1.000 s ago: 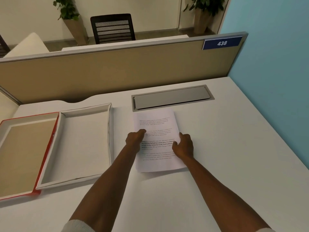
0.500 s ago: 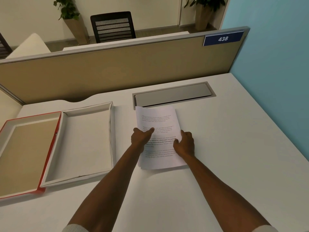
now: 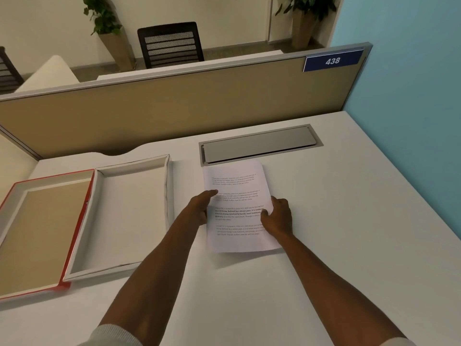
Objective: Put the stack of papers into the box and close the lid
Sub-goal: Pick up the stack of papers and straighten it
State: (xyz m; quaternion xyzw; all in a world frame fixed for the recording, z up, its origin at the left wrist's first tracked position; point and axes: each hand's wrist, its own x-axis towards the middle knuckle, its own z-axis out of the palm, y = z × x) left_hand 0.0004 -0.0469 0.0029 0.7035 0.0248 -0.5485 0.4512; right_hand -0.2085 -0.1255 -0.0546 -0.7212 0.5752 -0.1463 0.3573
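Note:
A stack of white printed papers point(image 3: 237, 186) sits on the white desk in the middle of the head view. My left hand point(image 3: 199, 206) grips its left edge, thumb on top of the sheet. My right hand point(image 3: 278, 217) holds the right edge, fingers curled onto the page. The papers look slightly raised at the near end, with a shadow beneath. To the left lies the open white box point(image 3: 169, 186), empty inside. Beside it, further left, the red-edged lid point(image 3: 15, 191) rests upside down with its brown inside showing.
A grey metal cable hatch point(image 3: 259, 144) is set into the desk just behind the papers. A beige partition point(image 3: 174, 106) with a blue "438" sign runs along the back. A blue wall point(image 3: 411, 96) borders the desk on the right.
My left thumb has slid onto the top of the stack and both hands have tightened on its edges. The papers have shifted a little away from me.

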